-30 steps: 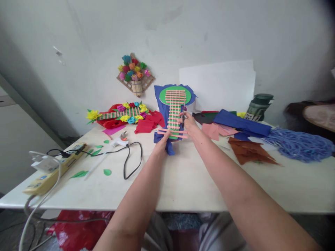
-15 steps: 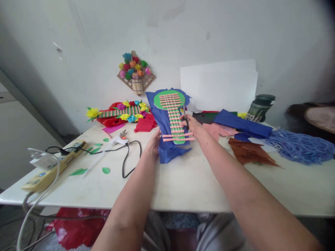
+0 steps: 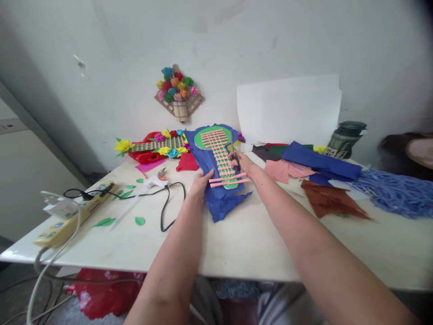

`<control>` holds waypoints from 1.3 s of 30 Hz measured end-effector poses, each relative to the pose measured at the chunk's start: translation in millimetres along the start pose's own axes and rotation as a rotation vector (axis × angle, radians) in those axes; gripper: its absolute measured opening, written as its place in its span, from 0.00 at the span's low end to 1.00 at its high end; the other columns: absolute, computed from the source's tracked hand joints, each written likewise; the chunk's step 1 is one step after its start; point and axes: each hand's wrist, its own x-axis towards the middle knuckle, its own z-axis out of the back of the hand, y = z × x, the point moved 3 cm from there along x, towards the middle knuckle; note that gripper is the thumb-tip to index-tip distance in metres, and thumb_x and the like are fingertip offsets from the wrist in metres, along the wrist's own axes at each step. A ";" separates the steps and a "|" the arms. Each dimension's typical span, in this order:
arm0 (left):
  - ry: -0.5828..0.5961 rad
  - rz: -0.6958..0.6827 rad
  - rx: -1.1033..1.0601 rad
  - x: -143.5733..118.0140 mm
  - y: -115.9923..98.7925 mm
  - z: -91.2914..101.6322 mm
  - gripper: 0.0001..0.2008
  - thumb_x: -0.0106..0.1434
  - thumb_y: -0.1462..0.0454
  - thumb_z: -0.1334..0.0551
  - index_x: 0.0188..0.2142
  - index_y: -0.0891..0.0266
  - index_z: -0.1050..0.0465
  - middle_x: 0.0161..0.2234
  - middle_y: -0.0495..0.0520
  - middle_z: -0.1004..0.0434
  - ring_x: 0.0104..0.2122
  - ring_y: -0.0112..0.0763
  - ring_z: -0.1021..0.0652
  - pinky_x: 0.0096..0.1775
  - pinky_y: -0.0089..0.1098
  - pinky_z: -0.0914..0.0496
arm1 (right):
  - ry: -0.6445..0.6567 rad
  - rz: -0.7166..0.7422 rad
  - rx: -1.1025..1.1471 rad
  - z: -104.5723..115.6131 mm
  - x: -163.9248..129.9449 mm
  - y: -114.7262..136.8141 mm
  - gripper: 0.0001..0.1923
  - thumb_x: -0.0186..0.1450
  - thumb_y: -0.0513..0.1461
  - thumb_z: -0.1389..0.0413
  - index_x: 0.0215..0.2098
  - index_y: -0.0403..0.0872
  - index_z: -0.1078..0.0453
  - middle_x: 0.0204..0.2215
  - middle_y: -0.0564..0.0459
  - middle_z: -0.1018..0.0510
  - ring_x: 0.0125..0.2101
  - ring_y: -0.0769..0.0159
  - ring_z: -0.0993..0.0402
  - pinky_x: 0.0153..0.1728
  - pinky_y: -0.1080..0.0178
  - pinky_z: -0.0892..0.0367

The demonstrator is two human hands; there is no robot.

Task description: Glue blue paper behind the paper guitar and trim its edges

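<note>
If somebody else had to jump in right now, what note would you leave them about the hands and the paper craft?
Left hand: gripping the left edge of the blue paper.
Right hand: holding scissors at the lattice's right side.
Things: green and pink strip lattice lies on the blue paper on the table.
Done: strips are in place on the green shape.
Left: blue paper around the lattice looks ragged and untrimmed.

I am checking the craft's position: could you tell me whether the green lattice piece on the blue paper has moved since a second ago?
Yes. The green lattice piece was held upright and now leans back and left, toward the flower-trimmed piece by the wall.
</note>
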 end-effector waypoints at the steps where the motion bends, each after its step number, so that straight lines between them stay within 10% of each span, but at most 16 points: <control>1: -0.016 -0.002 0.015 -0.2 -0.4 0.9 0.18 0.50 0.61 0.31 0.39 0.69 0.26 0.30 0.59 0.20 0.34 0.40 0.20 0.40 0.37 0.26 | 0.004 -0.007 0.021 -1.6 1.8 -1.3 0.14 0.44 0.35 0.47 0.31 0.48 0.38 0.16 0.64 0.35 0.18 0.73 0.38 0.20 0.70 0.43; 10: -0.098 0.128 0.054 -0.8 -5.0 10.2 0.15 0.53 0.63 0.33 0.38 0.70 0.27 0.29 0.60 0.20 0.29 0.40 0.20 0.36 0.38 0.25 | -0.048 -0.068 0.036 -10.3 14.2 -3.3 0.14 0.45 0.29 0.49 0.30 0.48 0.38 0.15 0.64 0.34 0.20 0.73 0.36 0.22 0.71 0.41; 18: 0.094 0.242 0.070 -4.9 -7.0 12.7 0.16 0.48 0.69 0.32 0.39 0.71 0.26 0.32 0.64 0.20 0.35 0.44 0.20 0.41 0.39 0.25 | -0.056 -0.138 -0.020 -7.8 35.9 -23.2 0.14 0.46 0.31 0.46 0.32 0.47 0.38 0.16 0.64 0.33 0.17 0.74 0.38 0.18 0.72 0.42; 26: -0.061 0.228 0.175 5.1 1.3 15.7 0.16 0.42 0.78 0.36 0.33 0.70 0.25 0.26 0.59 0.20 0.32 0.44 0.20 0.40 0.41 0.26 | -0.158 -0.119 -0.209 8.6 45.7 -45.0 0.14 0.48 0.34 0.42 0.32 0.47 0.37 0.22 0.59 0.30 0.22 0.71 0.34 0.23 0.68 0.38; 33: -0.107 0.170 0.166 10.5 6.0 15.7 0.15 0.45 0.78 0.40 0.32 0.66 0.26 0.26 0.55 0.21 0.31 0.41 0.20 0.41 0.43 0.27 | -0.511 -0.046 -0.724 31.1 -3.1 -2.1 0.13 0.52 0.46 0.42 0.33 0.50 0.34 0.31 0.52 0.26 0.34 0.61 0.31 0.31 0.64 0.40; 39: -0.090 0.227 0.179 -3.1 0.0 7.3 0.13 0.48 0.75 0.37 0.35 0.66 0.25 0.27 0.58 0.20 0.34 0.42 0.20 0.42 0.40 0.27 | -0.291 -0.138 -0.959 13.6 -53.8 6.5 0.13 0.50 0.48 0.39 0.29 0.51 0.33 0.30 0.50 0.24 0.33 0.57 0.29 0.29 0.63 0.41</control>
